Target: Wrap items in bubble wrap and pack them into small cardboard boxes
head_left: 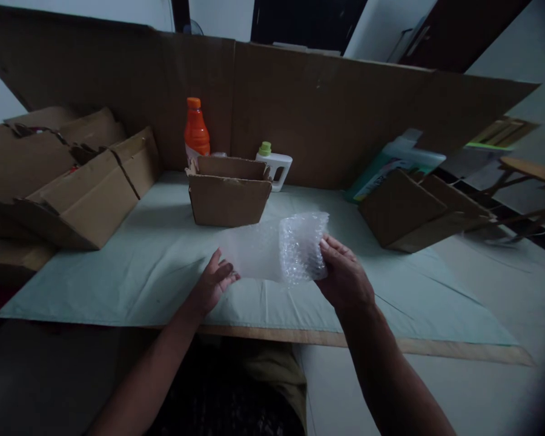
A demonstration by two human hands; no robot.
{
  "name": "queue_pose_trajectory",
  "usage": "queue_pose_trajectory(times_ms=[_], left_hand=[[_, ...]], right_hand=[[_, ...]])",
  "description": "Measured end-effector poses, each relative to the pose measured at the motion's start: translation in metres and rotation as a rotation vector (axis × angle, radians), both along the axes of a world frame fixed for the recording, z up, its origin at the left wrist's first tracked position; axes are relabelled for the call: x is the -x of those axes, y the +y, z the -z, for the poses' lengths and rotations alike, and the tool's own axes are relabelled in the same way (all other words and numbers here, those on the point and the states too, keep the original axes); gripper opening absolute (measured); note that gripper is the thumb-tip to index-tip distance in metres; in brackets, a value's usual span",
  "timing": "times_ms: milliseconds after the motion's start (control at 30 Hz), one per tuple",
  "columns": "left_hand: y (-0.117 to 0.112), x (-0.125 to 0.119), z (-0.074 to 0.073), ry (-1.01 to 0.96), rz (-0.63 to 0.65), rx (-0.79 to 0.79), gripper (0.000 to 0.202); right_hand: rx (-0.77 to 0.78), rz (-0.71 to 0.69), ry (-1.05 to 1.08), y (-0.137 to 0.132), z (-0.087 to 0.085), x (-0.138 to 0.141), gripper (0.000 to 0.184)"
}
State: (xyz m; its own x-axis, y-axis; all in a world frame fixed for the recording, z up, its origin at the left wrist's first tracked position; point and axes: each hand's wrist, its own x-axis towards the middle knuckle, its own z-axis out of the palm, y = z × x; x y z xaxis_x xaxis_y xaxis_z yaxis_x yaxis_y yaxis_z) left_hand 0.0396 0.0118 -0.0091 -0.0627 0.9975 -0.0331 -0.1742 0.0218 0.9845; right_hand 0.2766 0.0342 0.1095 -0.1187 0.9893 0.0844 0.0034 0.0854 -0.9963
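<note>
A sheet of clear bubble wrap (258,249) stretches between my two hands above the green cloth, its right part folded over into a thicker layer. My right hand (347,272) grips the folded end, thumb on top and fingers behind. At the opposite end, my left hand (215,281) pinches the lower left edge between thumb and fingers. Just beyond the sheet stands a small open cardboard box (230,201); its inside is mostly hidden by the front wall.
Behind the box stand an orange bottle (197,130) and a white jug (277,169) with a green cap. Cardboard boxes (91,197) line the left side. On the right, a teal bottle (393,163) leans by another cardboard box (413,212). A tall cardboard panel (322,115) closes the back.
</note>
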Motion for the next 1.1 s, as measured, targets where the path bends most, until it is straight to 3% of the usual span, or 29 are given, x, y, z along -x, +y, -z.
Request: queue_pose_trajectory(times_ms=[133,267,333,433,533,633,733,800,900,1100], left_hand=[[-0.004,0.008,0.0,-0.198,-0.031,0.124,0.053],[-0.01,0.035,0.001,0.033,-0.178,0.148,0.048],[-0.014,0.05,0.002,0.19,-0.24,0.163,0.05],[-0.018,0.063,0.005,0.335,-0.256,0.16,0.06],[-0.018,0.064,0.011,0.445,-0.262,0.115,0.062],[-0.019,0.064,0.015,0.528,-0.275,0.112,0.061],[-0.02,0.066,0.013,0.569,-0.287,0.144,0.062],[-0.021,0.068,0.01,0.566,-0.291,0.17,0.059],[-0.022,0.069,0.006,0.551,-0.284,0.185,0.051],[-0.023,0.068,0.004,0.497,-0.281,0.167,0.046]], right_hand=[[0.118,0.011,0.036,0.009,0.047,-0.012,0.034],[0.173,0.168,-0.002,0.01,0.093,-0.038,0.036],[0.106,0.295,-0.11,0.004,0.103,-0.052,0.039],[-0.11,0.374,-0.331,-0.008,0.1,-0.052,0.033],[-0.386,0.209,-0.525,-0.022,0.088,-0.01,0.02],[-0.616,-0.173,-0.774,-0.028,0.088,0.058,0.021],[-0.708,-0.482,-1.013,-0.023,0.101,0.109,0.026],[-0.726,-0.544,-1.087,-0.017,0.109,0.113,0.029],[-0.681,-0.424,-1.203,-0.007,0.115,0.074,0.029],[-0.497,0.108,-1.52,-0.008,0.115,-0.057,0.026]])
